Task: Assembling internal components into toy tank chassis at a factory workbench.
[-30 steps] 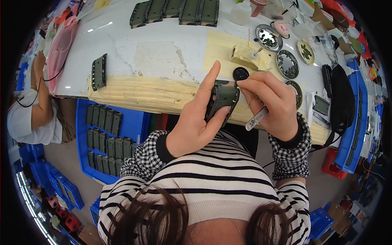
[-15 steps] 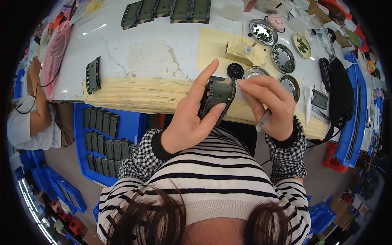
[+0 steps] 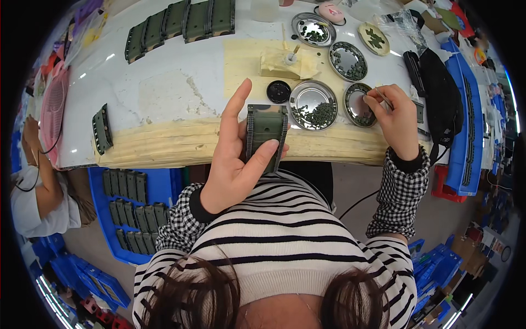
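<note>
Five round metal dishes (image 3: 313, 105) (small parts inside), one black lid (image 3: 279, 91)

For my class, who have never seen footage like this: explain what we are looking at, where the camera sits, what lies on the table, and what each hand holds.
There is no machine here: a person works with two bare hands. The camera is worn on the person's head and looks down, so the hair and striped top fill the lower part, and its wide lens bends straight edges.

The left hand holds a green tracked toy-tank hull, thumb across it, forefinger raised. The right hand pinches a thin tool, perhaps tweezers, over a round metal dish of small dark parts.

On the white table lie more dishes of parts, a black lid and a row of green hulls at the far edge. A blue bin below holds more hulls. Another person sits at the left.
</note>
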Motion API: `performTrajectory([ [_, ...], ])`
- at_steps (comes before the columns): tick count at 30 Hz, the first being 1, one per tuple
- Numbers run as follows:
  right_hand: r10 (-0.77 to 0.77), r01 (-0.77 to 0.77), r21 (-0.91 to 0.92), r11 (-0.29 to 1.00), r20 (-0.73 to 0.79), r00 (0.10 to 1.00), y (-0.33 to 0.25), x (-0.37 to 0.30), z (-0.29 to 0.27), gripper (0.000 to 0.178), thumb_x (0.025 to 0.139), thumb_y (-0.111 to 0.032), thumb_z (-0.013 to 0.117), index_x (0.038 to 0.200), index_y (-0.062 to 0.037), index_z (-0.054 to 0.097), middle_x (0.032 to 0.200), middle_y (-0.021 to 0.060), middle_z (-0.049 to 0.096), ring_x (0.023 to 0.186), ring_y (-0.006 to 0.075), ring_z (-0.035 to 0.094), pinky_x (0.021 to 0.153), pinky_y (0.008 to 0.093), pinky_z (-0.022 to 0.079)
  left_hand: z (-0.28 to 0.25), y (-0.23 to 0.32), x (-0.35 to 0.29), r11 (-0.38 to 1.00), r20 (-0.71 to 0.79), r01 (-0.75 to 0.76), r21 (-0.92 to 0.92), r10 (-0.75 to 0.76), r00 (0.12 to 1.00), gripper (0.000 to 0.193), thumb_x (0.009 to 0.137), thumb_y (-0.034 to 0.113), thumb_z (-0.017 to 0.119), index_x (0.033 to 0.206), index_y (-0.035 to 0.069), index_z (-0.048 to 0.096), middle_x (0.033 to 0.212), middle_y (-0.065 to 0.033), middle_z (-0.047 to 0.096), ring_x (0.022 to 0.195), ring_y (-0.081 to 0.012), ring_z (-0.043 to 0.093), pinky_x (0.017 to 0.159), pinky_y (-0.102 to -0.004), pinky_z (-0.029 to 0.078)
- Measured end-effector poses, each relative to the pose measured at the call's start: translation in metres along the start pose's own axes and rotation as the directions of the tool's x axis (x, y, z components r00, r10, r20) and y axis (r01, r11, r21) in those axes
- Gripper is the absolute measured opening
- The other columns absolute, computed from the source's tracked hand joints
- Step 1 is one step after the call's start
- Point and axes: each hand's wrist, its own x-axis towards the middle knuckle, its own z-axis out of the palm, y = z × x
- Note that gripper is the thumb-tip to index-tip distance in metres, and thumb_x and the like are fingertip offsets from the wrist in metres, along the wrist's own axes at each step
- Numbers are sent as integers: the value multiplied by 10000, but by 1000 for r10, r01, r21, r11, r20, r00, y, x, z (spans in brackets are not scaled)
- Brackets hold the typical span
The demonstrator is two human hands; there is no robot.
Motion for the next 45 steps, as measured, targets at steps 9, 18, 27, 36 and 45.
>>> performTrajectory([
  [9, -57, 59, -96, 994, 25, 998, -2, 1, 2, 115, 821, -69, 648, 918, -11, 624, 811, 116, 600, 721, 291, 608, 636, 353, 467, -2, 3, -6, 989, -28, 63, -136, -68, 997, 361, 980, 45, 462, 1320, 58, 343, 1172, -122, 531, 899, -135, 606, 803, -300, 553],
  [18, -80, 83, -46, 995, 72, 994, -2, 8, 5, 114, 813, -67, 651, 918, -26, 634, 816, 105, 593, 693, 277, 599, 633, 346, 471, -1, 1, -5, 989, 7, 51, -142, -51, 999, 253, 990, 80, 473, 1234, 45, 416, 1177, -99, 530, 884, -119, 608, 789, -273, 538],
  [27, -170, 177, -137, 975, 65, 983, -8, 7, 6, 163, 746, -12, 626, 900, -46, 584, 851, 89, 562, 695, 286, 607, 594, 370, 487, -5, -2, -4, 991, 51, 94, -98, -89, 995, 141, 992, 130, 507, 1042, 2, 536, 993, -80, 575, 822, -125, 612, 753, -254, 505],
  [36, -472, 464, 168, 870, 10, 882, -114, -24, 32, 184, 749, -43, 686, 886, -38, 562, 810, 87, 505, 588, 241, 581, 509, 330, 473, 1, -10, 5, 996, 116, 53, 70, -61, 991, 213, 1019, 200, 459, 964, 14, 547, 872, -32, 515, 804, -105, 504, 759, -228, 409],
  [45, -460, 459, 394, 797, -98, 883, -120, -21, 53, 279, 662, 42, 677, 922, -33, 608, 810, 86, 537, 608, 233, 593, 518, 314, 488, -9, -11, 0, 997, 129, 65, -41, -59, 990, 293, 1054, 235, 342, 935, 23, 507, 842, -11, 517, 814, -70, 454, 778, -212, 382],
])
